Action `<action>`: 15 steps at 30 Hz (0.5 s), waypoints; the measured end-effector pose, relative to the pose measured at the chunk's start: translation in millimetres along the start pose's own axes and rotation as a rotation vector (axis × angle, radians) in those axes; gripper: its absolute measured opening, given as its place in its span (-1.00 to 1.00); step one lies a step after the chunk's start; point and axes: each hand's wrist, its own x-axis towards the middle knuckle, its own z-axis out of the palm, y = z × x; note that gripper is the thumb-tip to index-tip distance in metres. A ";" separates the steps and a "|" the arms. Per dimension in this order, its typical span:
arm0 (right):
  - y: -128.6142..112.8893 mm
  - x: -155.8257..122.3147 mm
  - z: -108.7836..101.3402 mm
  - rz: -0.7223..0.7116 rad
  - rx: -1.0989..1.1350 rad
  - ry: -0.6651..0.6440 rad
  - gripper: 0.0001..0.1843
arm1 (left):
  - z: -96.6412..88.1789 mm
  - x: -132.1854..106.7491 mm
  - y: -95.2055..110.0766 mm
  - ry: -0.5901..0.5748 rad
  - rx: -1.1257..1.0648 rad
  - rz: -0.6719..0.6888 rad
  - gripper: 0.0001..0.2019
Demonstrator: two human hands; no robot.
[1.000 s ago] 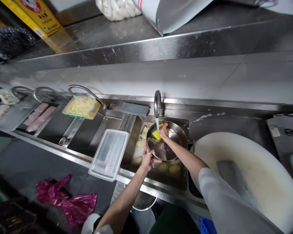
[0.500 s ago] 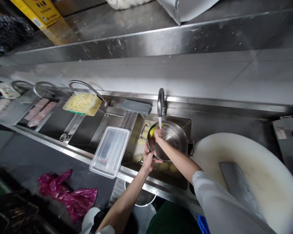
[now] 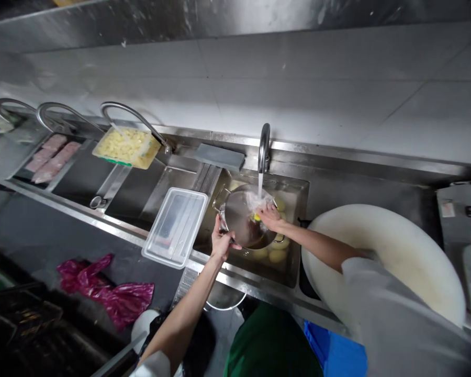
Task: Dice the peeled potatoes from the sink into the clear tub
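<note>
A steel pot [image 3: 241,225] sits tilted in the sink [image 3: 294,262] under a running tap [image 3: 264,152]. My left hand [image 3: 221,243] grips the pot's near rim. My right hand [image 3: 270,215] is inside the pot, closed on a yellow sponge [image 3: 256,216] and pressed against the pot's wall where the water splashes. Peeled potatoes [image 3: 272,255] lie in the sink below the pot.
A clear plastic container [image 3: 175,226] rests on the sink divider to the left. A large round white cutting board [image 3: 392,251] lies to the right. Further left are a tray of cut potato [image 3: 126,148], pale meat pieces [image 3: 49,159] and more taps. A pink bag [image 3: 110,293] lies on the floor.
The view has tilted down and shifted. My right hand has moved from the pot's far left wall toward its right side with the sponge. My left hand keeps its grip on the rim.
</note>
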 end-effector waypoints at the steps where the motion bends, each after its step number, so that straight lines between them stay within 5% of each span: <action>1: -3.9 10.0 4.4 0.015 -0.016 0.053 -0.77 | 1.6 -1.2 -0.1 0.002 0.013 0.002 0.04; 5: -37.3 42.7 32.2 0.047 -0.033 0.204 -0.54 | 6.4 -1.5 -2.1 -0.025 -0.012 -0.027 0.04; 9: -75.5 47.5 61.0 -0.101 -0.025 0.217 -0.53 | -1.0 5.4 -7.7 -0.035 -0.064 -0.035 0.06; 15: -94.8 7.1 85.0 -0.297 0.229 -0.248 -0.64 | -16.7 16.5 -8.8 0.008 -0.072 -0.044 0.05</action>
